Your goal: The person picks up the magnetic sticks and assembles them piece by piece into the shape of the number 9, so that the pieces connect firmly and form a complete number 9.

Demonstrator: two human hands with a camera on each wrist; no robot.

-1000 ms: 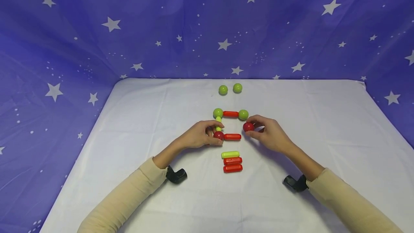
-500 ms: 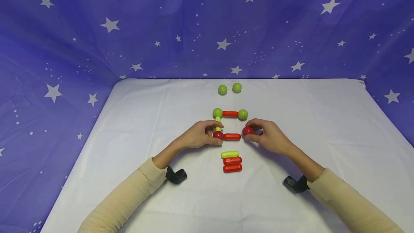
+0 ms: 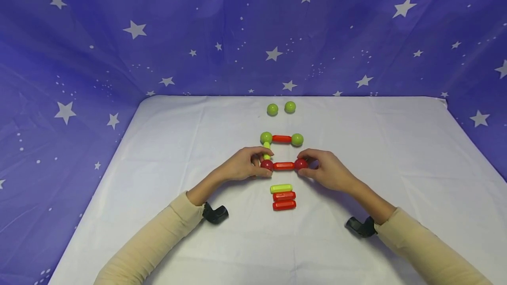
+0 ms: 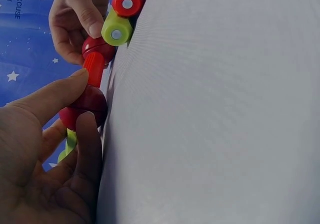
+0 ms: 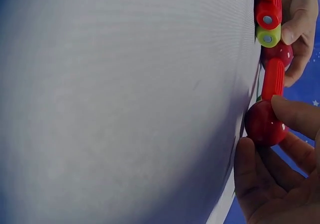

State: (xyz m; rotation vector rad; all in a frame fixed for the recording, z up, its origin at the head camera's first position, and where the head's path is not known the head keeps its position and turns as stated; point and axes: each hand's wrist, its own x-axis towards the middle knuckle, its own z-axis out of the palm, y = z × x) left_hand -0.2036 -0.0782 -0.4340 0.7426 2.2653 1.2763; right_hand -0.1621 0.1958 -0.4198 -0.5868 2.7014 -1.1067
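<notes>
My left hand (image 3: 246, 164) holds a dark red ball (image 4: 90, 104) between thumb and fingers. A red rod (image 3: 284, 166) runs from that ball to a second dark red ball (image 5: 266, 124), which my right hand (image 3: 326, 169) grips at the rod's right end. From the left red ball a lime rod (image 3: 267, 150) goes back to a green ball (image 3: 266, 137). Another red rod (image 3: 281, 138) joins this green ball to a further green ball (image 3: 297, 139). The pieces form a shape open on the right side, lying on the white cloth.
Two loose green balls (image 3: 272, 109) sit farther back. Nearer than the hands, a lime rod (image 3: 281, 188) and two red rods (image 3: 284, 205) lie side by side. The white table (image 3: 253, 250) ends at a blue star-printed curtain (image 3: 222, 34).
My right hand has brought its red ball nearer and leftward, from beside the right green ball onto the free end of the front red rod. My left hand stays on its ball.
</notes>
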